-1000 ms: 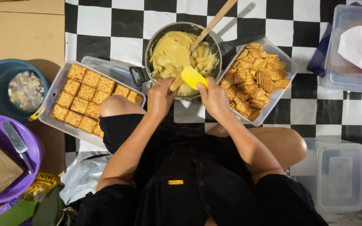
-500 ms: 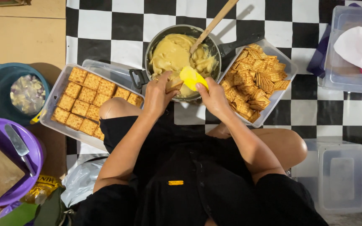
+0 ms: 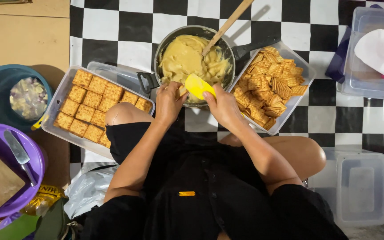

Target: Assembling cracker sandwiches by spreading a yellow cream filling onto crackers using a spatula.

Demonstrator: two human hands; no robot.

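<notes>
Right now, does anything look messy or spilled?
Nothing is spilled. The crackers in the right tray lie in a jumbled heap, while those in the left tray sit in neat rows. The left hand and right hand work with a yellow spatula at the pan.

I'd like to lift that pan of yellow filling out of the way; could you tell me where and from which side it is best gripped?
Grip the pan by its long dark handle, coming from the upper right. It juts clear between the rim and the cracker tray. The wooden spoon leans over that rim, so it might tip.
</notes>
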